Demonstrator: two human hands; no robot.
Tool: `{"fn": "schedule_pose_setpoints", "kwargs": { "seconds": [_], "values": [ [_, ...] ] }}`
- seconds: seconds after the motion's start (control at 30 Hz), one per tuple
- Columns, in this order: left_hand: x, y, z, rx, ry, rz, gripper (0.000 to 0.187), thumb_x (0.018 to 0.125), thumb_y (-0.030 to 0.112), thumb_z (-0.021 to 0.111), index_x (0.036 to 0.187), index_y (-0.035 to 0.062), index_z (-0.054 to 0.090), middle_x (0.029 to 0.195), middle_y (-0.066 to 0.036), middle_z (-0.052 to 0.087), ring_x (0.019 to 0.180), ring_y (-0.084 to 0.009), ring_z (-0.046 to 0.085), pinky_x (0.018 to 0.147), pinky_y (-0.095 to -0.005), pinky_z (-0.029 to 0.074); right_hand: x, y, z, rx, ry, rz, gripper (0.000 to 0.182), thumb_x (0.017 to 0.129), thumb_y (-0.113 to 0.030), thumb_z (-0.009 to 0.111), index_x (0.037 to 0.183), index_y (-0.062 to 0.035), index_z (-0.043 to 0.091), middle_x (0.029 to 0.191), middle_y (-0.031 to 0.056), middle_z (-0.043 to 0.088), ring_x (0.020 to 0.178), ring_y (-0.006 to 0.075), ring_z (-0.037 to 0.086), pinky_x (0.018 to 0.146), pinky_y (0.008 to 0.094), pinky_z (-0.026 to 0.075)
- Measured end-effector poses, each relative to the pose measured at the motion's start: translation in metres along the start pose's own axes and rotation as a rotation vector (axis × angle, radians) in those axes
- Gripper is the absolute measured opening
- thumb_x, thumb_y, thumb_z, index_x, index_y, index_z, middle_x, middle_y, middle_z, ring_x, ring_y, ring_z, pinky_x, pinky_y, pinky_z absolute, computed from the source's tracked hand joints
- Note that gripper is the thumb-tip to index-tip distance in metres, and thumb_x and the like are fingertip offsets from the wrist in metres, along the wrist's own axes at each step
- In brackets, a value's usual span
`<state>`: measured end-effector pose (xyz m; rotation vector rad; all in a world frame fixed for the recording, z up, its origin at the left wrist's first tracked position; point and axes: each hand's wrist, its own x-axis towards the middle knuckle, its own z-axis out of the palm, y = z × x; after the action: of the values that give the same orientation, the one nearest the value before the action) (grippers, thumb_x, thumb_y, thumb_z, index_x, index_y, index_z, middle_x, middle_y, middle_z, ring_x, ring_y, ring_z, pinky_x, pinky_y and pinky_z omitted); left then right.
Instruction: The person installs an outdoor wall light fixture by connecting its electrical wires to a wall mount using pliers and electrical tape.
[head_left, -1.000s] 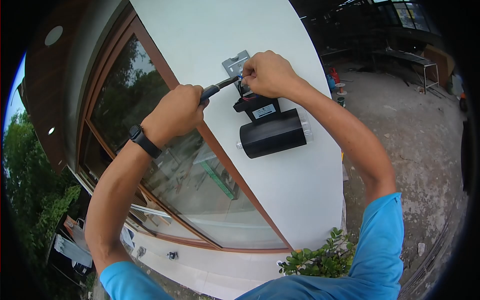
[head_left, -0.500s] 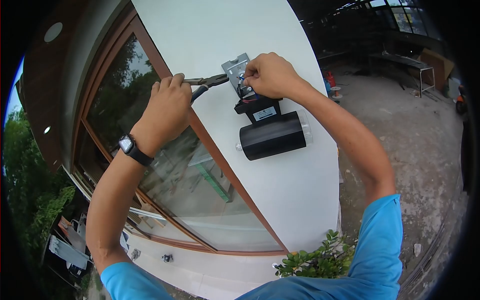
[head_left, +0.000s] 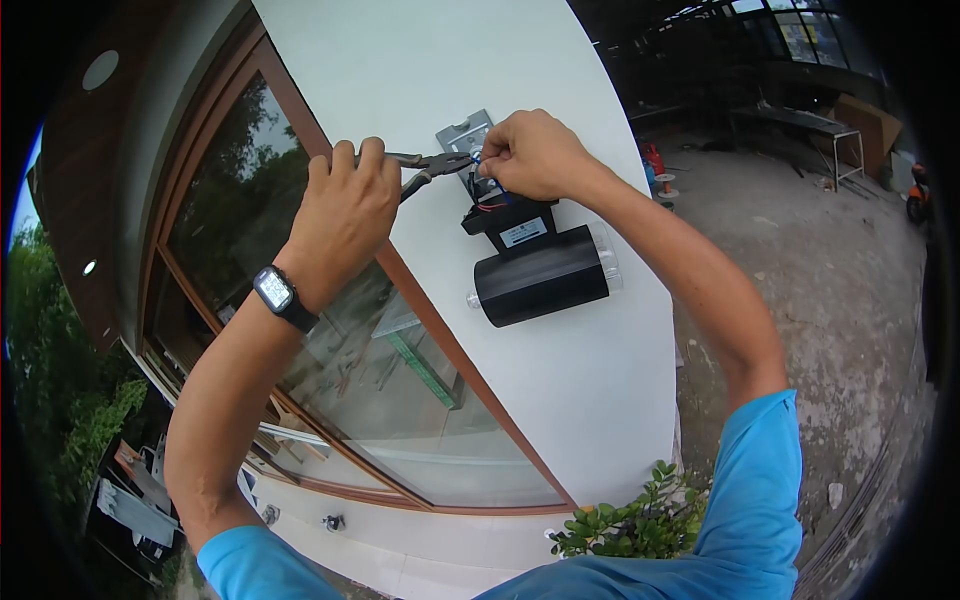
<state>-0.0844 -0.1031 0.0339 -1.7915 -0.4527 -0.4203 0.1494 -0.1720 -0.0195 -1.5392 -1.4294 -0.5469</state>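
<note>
My left hand [head_left: 350,205] is wrapped round the handles of the pliers [head_left: 440,166], whose jaws reach the wires at the metal bracket [head_left: 462,132]. Pinched fingers of my right hand [head_left: 530,155] hold a thin wire [head_left: 476,157] in front of that bracket, which sits on the white wall. Below the hand hangs a black wall lamp [head_left: 540,278] with clear ends, joined to a black box [head_left: 522,230] with a label. Red, blue and black wires run between box and bracket. Whether the jaws grip a wire is too small to tell.
A brown-framed glass door [head_left: 420,290] stands left of the wall [head_left: 590,380]. A leafy plant [head_left: 635,520] grows at the wall's foot. At the right are a concrete floor [head_left: 800,280], a table [head_left: 800,120] and a red object [head_left: 653,158].
My left hand and the pliers have moved right, bringing the jaws to the wires by my right fingers. My right hand keeps its pinch. The view has shifted slightly.
</note>
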Motion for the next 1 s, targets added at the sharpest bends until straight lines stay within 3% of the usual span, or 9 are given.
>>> {"fn": "schedule_pose_setpoints", "kwargs": {
  "seconds": [0.1, 0.2, 0.23, 0.5, 0.63, 0.67, 0.8, 0.9, 1.0],
  "values": [
    [-0.002, -0.006, 0.01, -0.121, 0.0, 0.034, 0.016, 0.093, 0.008, 0.06, 0.104, -0.0021, 0.063, 0.107, -0.013, 0.067, 0.094, -0.0245, 0.068, 0.079, -0.0368, 0.055, -0.003, -0.002, 0.004, -0.01, 0.025, -0.027, 0.017, 0.085, -0.02, 0.076, 0.092, -0.005, 0.081, 0.081, 0.0128, 0.076, 0.077, 0.0276, 0.072, 0.076, 0.0394, 0.056],
    [0.015, -0.021, -0.013, -1.076, -0.609, -0.252, 0.017, 0.1, 0.017, 0.061, 0.097, 0.0002, 0.062, 0.085, -0.009, 0.07, 0.065, -0.0179, 0.068, 0.056, -0.0326, 0.053, -0.005, -0.004, 0.006, -0.031, 0.053, -0.054, 0.018, 0.086, -0.019, 0.077, 0.094, -0.0033, 0.081, 0.081, 0.0137, 0.076, 0.075, 0.0273, 0.072, 0.074, 0.0388, 0.055],
    [0.017, -0.03, -0.007, -1.347, -0.675, -0.293, 0.027, 0.105, 0.025, 0.059, 0.09, 0.0029, 0.059, 0.076, -0.007, 0.071, 0.054, -0.0143, 0.065, 0.046, -0.0312, 0.051, -0.004, -0.005, 0.006, -0.043, 0.057, -0.062, 0.018, 0.086, -0.019, 0.077, 0.093, -0.0035, 0.081, 0.081, 0.0136, 0.076, 0.076, 0.0278, 0.072, 0.074, 0.039, 0.056],
    [0.011, -0.04, 0.011, -1.821, -0.842, -0.299, 0.026, 0.109, 0.023, 0.054, 0.093, 0.0035, 0.058, 0.088, -0.015, 0.074, 0.058, -0.0182, 0.069, 0.048, -0.0306, 0.058, -0.008, -0.007, 0.002, -0.083, 0.093, -0.055, 0.016, 0.086, -0.018, 0.075, 0.091, -0.0039, 0.08, 0.081, 0.0129, 0.076, 0.077, 0.0295, 0.072, 0.075, 0.0401, 0.056],
    [0.006, -0.035, 0.018, -1.394, -0.623, -0.211, 0.024, 0.108, 0.024, 0.057, 0.098, 0.0024, 0.062, 0.087, -0.011, 0.074, 0.071, -0.0198, 0.072, 0.063, -0.0376, 0.06, -0.007, -0.004, 0.006, -0.074, 0.094, -0.065, 0.016, 0.087, -0.018, 0.076, 0.091, -0.0035, 0.08, 0.08, 0.0127, 0.076, 0.075, 0.0287, 0.072, 0.074, 0.04, 0.055],
    [0.006, -0.038, 0.013, -1.029, -0.601, -0.135, 0.018, 0.104, 0.017, 0.06, 0.104, -0.0003, 0.065, 0.097, -0.014, 0.073, 0.086, -0.0264, 0.071, 0.079, -0.0428, 0.058, -0.007, -0.003, 0.008, -0.065, 0.094, -0.063, 0.016, 0.087, -0.019, 0.076, 0.09, -0.0033, 0.08, 0.08, 0.0128, 0.075, 0.075, 0.0285, 0.071, 0.073, 0.04, 0.055],
    [-0.022, -0.017, 0.031, -0.448, 0.054, -0.007, 0.02, 0.092, 0.001, 0.06, 0.111, -0.0056, 0.063, 0.129, -0.026, 0.061, 0.114, -0.0385, 0.06, 0.099, -0.048, 0.049, -0.005, -0.003, 0.006, -0.048, 0.082, -0.05, 0.018, 0.087, -0.02, 0.077, 0.089, -0.0025, 0.079, 0.078, 0.0128, 0.075, 0.073, 0.0274, 0.07, 0.072, 0.0396, 0.054],
    [-0.02, -0.01, 0.039, -0.169, 0.341, 0.033, 0.025, 0.087, -0.002, 0.06, 0.112, -0.0066, 0.061, 0.13, -0.024, 0.06, 0.118, -0.0385, 0.058, 0.099, -0.0493, 0.048, -0.005, -0.004, 0.005, -0.031, 0.066, -0.035, 0.019, 0.087, -0.021, 0.077, 0.089, -0.0022, 0.08, 0.078, 0.013, 0.075, 0.073, 0.0266, 0.07, 0.072, 0.0389, 0.053],
    [-0.016, -0.005, 0.041, -0.139, 0.352, 0.047, 0.032, 0.082, -0.005, 0.061, 0.114, -0.0067, 0.06, 0.13, -0.023, 0.06, 0.118, -0.0387, 0.057, 0.101, -0.0498, 0.047, -0.005, -0.004, 0.004, -0.003, 0.062, -0.022, 0.019, 0.087, -0.021, 0.077, 0.09, -0.0022, 0.08, 0.078, 0.0133, 0.075, 0.073, 0.0261, 0.07, 0.071, 0.0385, 0.053]
  ]
}}
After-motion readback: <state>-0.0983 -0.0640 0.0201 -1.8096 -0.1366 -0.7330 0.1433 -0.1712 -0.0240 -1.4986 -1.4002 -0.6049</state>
